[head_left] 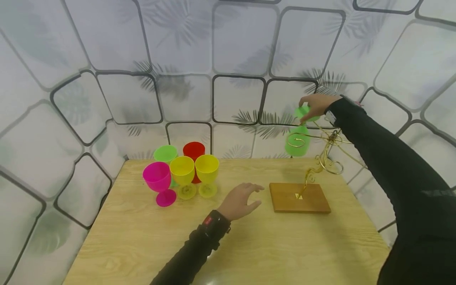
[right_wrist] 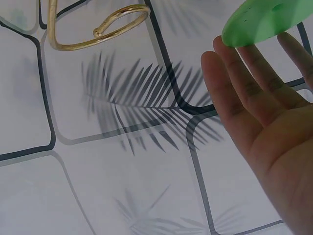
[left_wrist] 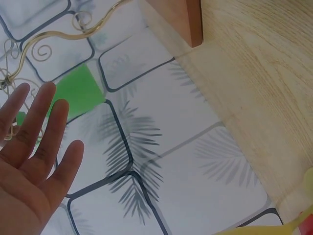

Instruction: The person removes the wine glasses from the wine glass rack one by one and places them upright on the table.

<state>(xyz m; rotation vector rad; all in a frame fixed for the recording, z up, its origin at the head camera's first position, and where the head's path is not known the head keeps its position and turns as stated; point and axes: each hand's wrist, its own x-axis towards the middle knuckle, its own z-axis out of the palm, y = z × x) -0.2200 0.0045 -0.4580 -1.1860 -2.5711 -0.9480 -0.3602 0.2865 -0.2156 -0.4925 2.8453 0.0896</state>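
The right hand [head_left: 315, 106], at upper right of the head view, rests straight fingers on the foot of the inverted green goblet [head_left: 298, 138]. The goblet hangs, long axis vertical, from a curl of the gold wire rack [head_left: 325, 156] above the wooden base [head_left: 299, 198]. The left hand [head_left: 239, 202] hovers spread and empty over the table [head_left: 249, 245], lower and farther away, beside five upright goblets [head_left: 181, 170].
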